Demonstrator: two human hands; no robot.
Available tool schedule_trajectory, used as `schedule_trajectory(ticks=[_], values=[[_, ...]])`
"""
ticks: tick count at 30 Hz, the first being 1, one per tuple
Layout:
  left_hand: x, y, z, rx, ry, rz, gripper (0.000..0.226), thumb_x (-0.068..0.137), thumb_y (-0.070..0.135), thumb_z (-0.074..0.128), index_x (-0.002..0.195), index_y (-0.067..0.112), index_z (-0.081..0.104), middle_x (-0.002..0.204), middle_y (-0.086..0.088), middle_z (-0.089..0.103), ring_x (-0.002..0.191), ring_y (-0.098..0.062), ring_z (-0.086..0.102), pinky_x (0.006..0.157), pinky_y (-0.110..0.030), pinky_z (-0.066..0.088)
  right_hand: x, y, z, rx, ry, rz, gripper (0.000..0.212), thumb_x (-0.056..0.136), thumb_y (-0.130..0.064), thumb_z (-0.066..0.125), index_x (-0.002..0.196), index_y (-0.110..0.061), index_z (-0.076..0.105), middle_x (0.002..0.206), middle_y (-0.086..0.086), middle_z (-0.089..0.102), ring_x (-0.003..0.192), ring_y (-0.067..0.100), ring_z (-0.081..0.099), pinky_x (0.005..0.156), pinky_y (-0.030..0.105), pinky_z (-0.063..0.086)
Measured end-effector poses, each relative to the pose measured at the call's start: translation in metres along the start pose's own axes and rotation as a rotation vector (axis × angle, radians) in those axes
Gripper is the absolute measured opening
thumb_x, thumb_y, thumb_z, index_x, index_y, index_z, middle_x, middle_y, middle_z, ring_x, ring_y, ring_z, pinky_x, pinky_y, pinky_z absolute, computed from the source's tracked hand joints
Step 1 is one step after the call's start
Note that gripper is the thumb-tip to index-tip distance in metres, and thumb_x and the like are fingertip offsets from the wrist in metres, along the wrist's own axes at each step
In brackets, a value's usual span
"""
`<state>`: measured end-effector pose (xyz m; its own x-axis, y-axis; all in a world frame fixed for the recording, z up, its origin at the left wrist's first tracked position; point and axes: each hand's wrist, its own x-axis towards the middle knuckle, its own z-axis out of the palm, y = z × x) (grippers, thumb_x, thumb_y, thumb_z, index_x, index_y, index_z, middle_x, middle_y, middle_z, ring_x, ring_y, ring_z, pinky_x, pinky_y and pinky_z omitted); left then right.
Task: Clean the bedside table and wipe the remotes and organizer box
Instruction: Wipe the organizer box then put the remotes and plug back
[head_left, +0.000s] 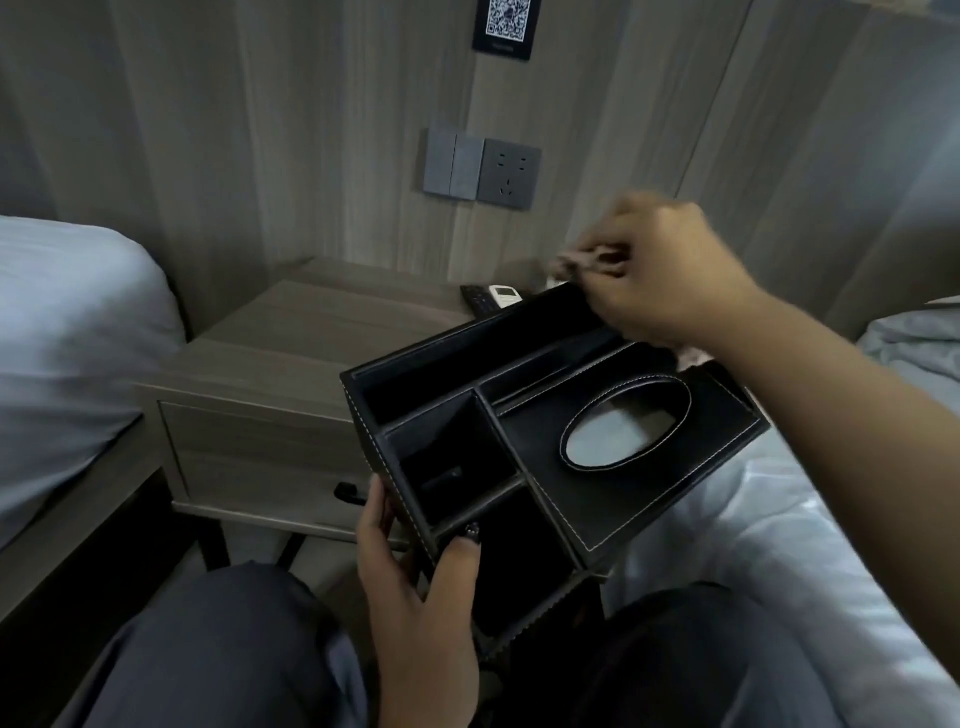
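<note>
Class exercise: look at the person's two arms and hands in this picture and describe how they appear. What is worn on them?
Both arms are bare as far as they show, no sleeves. The left hand has dark-painted nails. The right hand is motion-blurred; no ring, watch or glove is visible on either.

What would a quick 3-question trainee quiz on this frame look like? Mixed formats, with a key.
1. True or false: the organizer box rests flat on the bedside table.
2. Which hand grips the box's near corner?
A. left hand
B. right hand
3. Fill in: the remotes lie at the table's ___ edge, by the wall.

Key: 1. False, it is held tilted above the lap. 2. A; the right hand pinches a cloth at the box's far rim. 3. back.
</note>
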<state>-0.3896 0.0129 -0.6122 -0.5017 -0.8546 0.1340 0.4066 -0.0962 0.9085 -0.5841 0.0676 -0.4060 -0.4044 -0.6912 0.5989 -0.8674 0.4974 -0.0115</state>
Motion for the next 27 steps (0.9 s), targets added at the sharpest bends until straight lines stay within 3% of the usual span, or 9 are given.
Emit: schedule_trajectory(ticks=[3,8,11,15,18,22,25,27], values=[[-0.001,-0.005,0.0,0.027,0.006,-0.011,0.078,0.063,0.051,0.065,0.136,0.049,0.039,0.141,0.012,0.05,0.132,-0.018,0.047,0.108,-0.051,0.038,-0.009,0.034,-0.008,-0.034,0.12,0.141,0.02,0.085,-0.031,0.063,0.097,-0.022,0.075,0.094,0.006,0.062,0.091,0.03,0.062,0.079,0.037,0.051],[-0.008,0.012,0.004,-0.018,0.004,-0.067,0.083,0.054,0.048,0.066,0.134,0.049,0.043,0.135,0.009,0.054,0.12,-0.017,0.056,0.104,-0.051,0.042,-0.039,0.047,-0.003,0.019,0.289,0.277,0.02,0.087,-0.023,0.064,0.101,-0.016,0.076,0.087,0.0,0.051,0.081,0.022,0.057,0.07,0.019,0.032],[-0.009,0.015,0.006,-0.061,0.018,-0.099,0.082,0.051,0.044,0.065,0.131,0.05,0.045,0.132,0.005,0.057,0.116,-0.021,0.058,0.102,-0.052,0.044,-0.054,0.029,0.002,0.106,0.318,0.236,0.019,0.086,-0.02,0.064,0.099,-0.019,0.077,0.087,0.0,0.049,0.074,0.011,0.051,0.064,0.017,0.031],[-0.009,0.015,0.008,-0.083,0.028,-0.087,0.081,0.055,0.043,0.064,0.134,0.044,0.045,0.132,0.004,0.057,0.116,-0.024,0.057,0.102,-0.055,0.043,-0.07,-0.028,0.004,0.37,0.205,0.044,0.026,0.083,-0.01,0.069,0.096,-0.032,0.075,0.086,-0.002,0.057,0.075,0.01,0.06,0.064,0.011,0.046],[-0.009,0.014,0.008,-0.114,0.044,-0.095,0.081,0.055,0.042,0.065,0.134,0.043,0.045,0.133,0.002,0.056,0.115,-0.028,0.058,0.101,-0.057,0.044,-0.085,-0.074,0.006,0.568,-0.012,-0.117,0.018,0.088,-0.014,0.067,0.098,-0.024,0.077,0.092,0.0,0.057,0.066,0.011,0.062,0.05,0.028,0.053],[-0.008,0.014,0.008,-0.129,0.03,-0.08,0.079,0.057,0.042,0.064,0.134,0.043,0.045,0.133,0.0,0.057,0.113,-0.025,0.06,0.099,-0.056,0.045,-0.102,-0.098,0.013,0.371,-0.116,-0.284,0.018,0.093,-0.028,0.061,0.103,-0.022,0.076,0.093,-0.007,0.054,0.077,0.011,0.054,0.058,0.036,0.053],[-0.006,0.005,0.005,-0.146,0.054,-0.091,0.077,0.059,0.041,0.062,0.134,0.045,0.045,0.137,0.0,0.054,0.118,-0.023,0.058,0.102,-0.055,0.043,-0.112,-0.09,0.011,0.415,-0.151,-0.249,0.021,0.092,-0.029,0.06,0.105,-0.022,0.075,0.093,-0.009,0.052,0.075,0.004,0.049,0.059,0.027,0.049],[0.0,0.004,0.004,-0.152,0.064,-0.068,0.062,0.073,0.037,0.057,0.134,0.041,0.046,0.14,-0.004,0.052,0.125,-0.023,0.054,0.105,-0.05,0.04,-0.124,-0.082,0.008,0.458,-0.151,-0.213,0.02,0.09,-0.026,0.062,0.105,-0.02,0.075,0.093,-0.01,0.053,0.07,0.004,0.05,0.058,0.023,0.046]])
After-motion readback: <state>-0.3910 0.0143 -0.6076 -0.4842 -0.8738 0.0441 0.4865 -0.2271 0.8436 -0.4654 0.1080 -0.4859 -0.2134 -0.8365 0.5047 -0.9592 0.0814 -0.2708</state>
